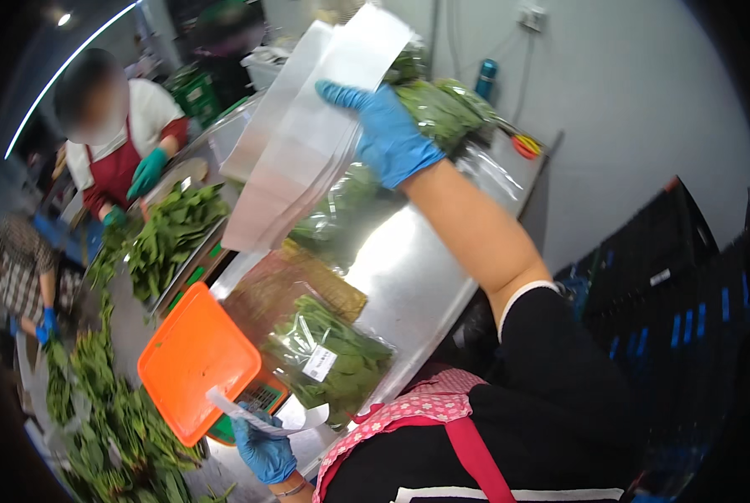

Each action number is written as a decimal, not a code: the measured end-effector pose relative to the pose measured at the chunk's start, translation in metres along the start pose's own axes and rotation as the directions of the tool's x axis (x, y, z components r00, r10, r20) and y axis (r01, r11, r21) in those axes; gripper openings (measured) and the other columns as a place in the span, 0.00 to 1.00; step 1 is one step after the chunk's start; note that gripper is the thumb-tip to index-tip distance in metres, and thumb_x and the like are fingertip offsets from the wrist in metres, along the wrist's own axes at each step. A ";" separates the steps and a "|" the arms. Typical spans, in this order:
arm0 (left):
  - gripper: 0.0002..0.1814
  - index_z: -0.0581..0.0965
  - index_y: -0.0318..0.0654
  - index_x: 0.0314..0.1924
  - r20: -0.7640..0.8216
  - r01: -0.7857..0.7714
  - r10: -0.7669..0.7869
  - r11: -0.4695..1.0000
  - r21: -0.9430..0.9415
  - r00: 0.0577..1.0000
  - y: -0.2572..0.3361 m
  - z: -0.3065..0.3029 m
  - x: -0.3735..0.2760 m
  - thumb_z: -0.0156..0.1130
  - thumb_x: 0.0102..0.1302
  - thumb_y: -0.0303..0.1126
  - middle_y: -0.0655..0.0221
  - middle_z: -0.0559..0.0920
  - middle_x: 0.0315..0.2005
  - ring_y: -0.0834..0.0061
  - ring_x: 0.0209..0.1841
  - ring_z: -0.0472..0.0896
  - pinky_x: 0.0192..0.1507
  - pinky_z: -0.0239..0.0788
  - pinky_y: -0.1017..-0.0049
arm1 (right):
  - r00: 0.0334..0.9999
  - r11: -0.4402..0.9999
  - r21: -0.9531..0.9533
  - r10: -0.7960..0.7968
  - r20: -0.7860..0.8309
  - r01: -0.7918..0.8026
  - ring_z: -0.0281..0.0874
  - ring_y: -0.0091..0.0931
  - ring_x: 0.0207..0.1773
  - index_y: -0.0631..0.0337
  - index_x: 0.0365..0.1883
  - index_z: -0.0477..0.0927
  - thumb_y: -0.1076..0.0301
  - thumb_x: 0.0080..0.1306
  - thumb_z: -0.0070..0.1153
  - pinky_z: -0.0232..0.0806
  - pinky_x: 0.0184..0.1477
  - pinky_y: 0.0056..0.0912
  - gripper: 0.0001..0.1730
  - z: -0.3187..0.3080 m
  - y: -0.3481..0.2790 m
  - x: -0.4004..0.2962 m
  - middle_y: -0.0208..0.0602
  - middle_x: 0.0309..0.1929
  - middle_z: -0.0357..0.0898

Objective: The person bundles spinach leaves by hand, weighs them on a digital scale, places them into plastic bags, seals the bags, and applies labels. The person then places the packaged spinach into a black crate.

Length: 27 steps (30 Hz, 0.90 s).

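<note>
My right hand (394, 135), in a blue glove, grips a stack of translucent plastic bags (293, 138) above the metal table. A blue glove also covers my left hand (265, 449), which holds a curling white strip of labels (274, 427). Beside that strip, an orange plastic tray (199, 364) rests tilted on a scale (265, 396). Between my hands lies a clear bag of leafy greens (334, 355) with a printed label. Another bag of greens (343, 195) is partly hidden under the held stack.
Loose greens (123, 427) cover the left side of the table (425, 270). More greens (174, 239) lie on a second scale. Across the table a co-worker (120, 138) wears green gloves; another person (29, 270) is at far left. Bagged greens (444, 110) sit near the wall.
</note>
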<state>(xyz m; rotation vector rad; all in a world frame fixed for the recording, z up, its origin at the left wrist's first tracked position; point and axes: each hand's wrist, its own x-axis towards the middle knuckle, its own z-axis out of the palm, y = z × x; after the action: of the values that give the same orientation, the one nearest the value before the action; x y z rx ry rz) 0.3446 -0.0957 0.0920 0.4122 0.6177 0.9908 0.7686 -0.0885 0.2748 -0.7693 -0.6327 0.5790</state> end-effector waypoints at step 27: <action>0.21 0.73 0.33 0.57 0.004 0.209 -0.226 0.906 0.369 0.974 -0.174 0.218 0.073 0.54 0.69 0.38 0.62 0.79 0.52 0.66 0.54 0.75 0.62 0.61 0.64 | 0.966 0.333 -0.908 0.050 -0.253 -0.255 0.77 0.24 0.47 0.67 0.49 0.80 0.71 0.58 0.63 0.70 0.51 0.29 0.20 -0.546 -0.204 0.154 0.39 0.45 0.83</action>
<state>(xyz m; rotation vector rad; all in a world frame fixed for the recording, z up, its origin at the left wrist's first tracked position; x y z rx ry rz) 0.6284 -0.1286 0.1344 0.6797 0.7924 0.6482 1.3040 -0.3479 0.1753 -2.0200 -0.7069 0.2394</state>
